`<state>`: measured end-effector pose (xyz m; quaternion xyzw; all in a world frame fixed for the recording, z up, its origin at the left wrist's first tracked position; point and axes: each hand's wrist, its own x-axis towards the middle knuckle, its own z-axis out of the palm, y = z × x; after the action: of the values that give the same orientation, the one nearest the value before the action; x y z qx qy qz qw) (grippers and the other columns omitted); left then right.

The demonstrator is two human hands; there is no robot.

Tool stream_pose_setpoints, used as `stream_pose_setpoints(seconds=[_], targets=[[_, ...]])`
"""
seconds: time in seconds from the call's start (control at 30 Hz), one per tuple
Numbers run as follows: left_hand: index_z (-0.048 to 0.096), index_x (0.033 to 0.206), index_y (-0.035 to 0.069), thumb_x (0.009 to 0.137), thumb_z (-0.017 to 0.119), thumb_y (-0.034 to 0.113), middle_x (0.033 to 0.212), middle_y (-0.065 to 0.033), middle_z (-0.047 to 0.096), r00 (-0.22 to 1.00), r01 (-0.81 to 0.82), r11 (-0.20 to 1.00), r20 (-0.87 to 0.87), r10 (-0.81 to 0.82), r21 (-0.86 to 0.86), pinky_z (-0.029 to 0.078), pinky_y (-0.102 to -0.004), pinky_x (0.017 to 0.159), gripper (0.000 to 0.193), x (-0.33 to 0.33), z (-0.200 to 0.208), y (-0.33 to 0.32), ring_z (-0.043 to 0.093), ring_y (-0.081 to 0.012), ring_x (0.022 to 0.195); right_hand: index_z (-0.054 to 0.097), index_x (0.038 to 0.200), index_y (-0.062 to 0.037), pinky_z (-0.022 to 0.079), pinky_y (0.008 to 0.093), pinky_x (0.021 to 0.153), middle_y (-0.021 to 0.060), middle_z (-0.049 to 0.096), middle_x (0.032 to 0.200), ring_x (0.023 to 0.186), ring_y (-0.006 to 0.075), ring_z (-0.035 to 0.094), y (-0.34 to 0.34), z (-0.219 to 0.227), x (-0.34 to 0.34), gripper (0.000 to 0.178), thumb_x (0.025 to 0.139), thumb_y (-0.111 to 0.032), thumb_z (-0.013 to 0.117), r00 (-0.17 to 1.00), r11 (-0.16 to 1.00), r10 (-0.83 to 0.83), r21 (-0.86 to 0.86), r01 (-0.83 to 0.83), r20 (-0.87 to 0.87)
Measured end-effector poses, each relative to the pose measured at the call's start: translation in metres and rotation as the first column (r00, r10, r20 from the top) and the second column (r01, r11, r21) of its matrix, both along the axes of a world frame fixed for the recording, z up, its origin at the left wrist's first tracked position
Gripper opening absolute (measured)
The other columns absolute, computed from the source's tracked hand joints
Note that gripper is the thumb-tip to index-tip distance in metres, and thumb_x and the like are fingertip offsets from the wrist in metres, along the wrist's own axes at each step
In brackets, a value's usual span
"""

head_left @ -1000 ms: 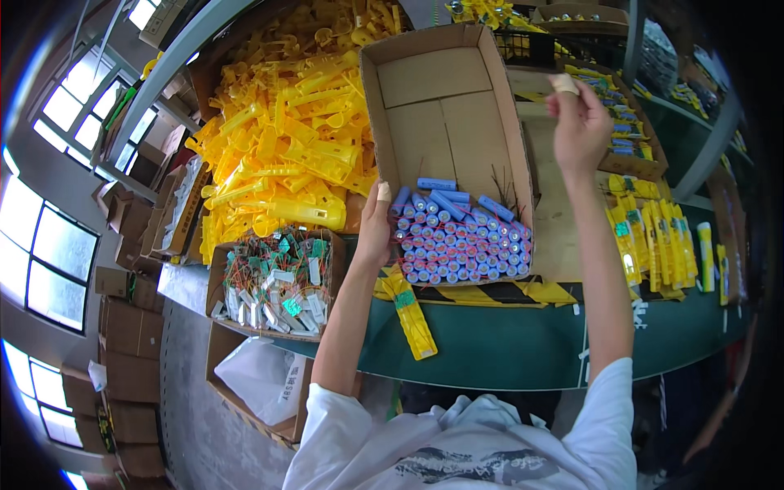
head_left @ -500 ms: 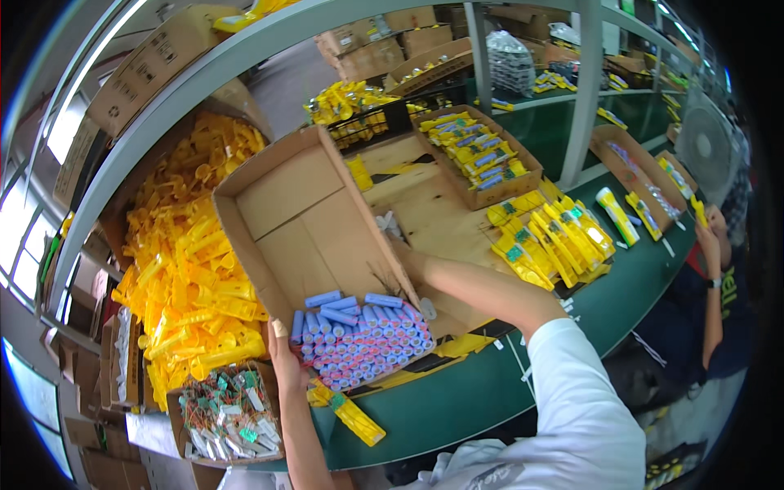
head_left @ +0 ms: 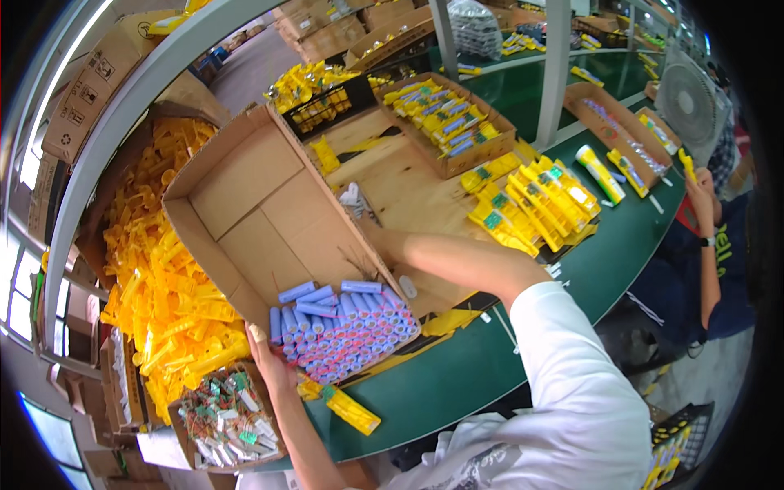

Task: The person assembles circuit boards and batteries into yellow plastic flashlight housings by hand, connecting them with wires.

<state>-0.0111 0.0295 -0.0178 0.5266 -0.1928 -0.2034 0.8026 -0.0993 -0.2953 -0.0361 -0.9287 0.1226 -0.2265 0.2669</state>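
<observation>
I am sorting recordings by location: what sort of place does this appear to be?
Probably an assembly workshop: yellow plastic casings heaped in bulk, a carton of blue cylinders, and a co-worker further along the green bench.

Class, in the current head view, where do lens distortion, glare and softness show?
Head view, distortion: the grey metal bar arcs at upper left, and the front edge of the green tabletop curves; head view, glare: the pale glass window panes at the left rim wash out nearly white; head view, softness: the round grey fan looks less crisp than the blue cylindrical batteries.
</observation>
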Motion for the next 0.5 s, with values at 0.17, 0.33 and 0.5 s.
stream_pose_setpoints(seconds=[0.17,0.33,0.5], targets=[[0.031,0.152,0.006,0.104,0.047,0.038,0.148,-0.0106,0.043,0.999,0.016,1.000,-0.036,-0.017,-0.015,0.042,-0.0401,0.108,0.060,0.001,-0.003,0.004,0.049,-0.0255,0.131,0.069,0.106,-0.0016,0.051,0.0445,0.089,0.0239,0.069,0.106,0.101,0.0382,0.066,0.011,-0.003,0.010,0.039,0.083,-0.033,0.066,0.998,0.998,0.058,-0.031,-0.058,-0.006],[0.038,0.147,0.009,0.102,0.051,0.041,0.129,-0.0149,0.059,0.998,-0.053,0.998,-0.022,0.052,-0.022,0.057,-0.0424,0.089,0.057,-0.004,0.001,0.000,0.066,-0.0280,0.107,0.069,0.105,-0.0014,0.052,0.0443,0.089,0.0240,0.069,0.105,0.100,0.0380,0.066,0.012,-0.004,0.007,0.039,0.082,-0.032,0.066,0.993,0.990,0.111,-0.084,-0.113,-0.027],[0.040,0.146,0.008,0.103,0.049,0.040,0.132,-0.0144,0.058,1.000,-0.029,0.998,0.006,0.029,0.047,0.053,-0.0443,0.097,0.054,0.002,-0.002,0.002,0.063,-0.0282,0.115,0.069,0.103,-0.0012,0.052,0.0441,0.088,0.0241,0.069,0.104,0.099,0.0379,0.067,-0.006,0.014,0.034,0.038,0.081,-0.032,0.067,0.987,0.975,0.153,-0.154,-0.158,-0.043]])
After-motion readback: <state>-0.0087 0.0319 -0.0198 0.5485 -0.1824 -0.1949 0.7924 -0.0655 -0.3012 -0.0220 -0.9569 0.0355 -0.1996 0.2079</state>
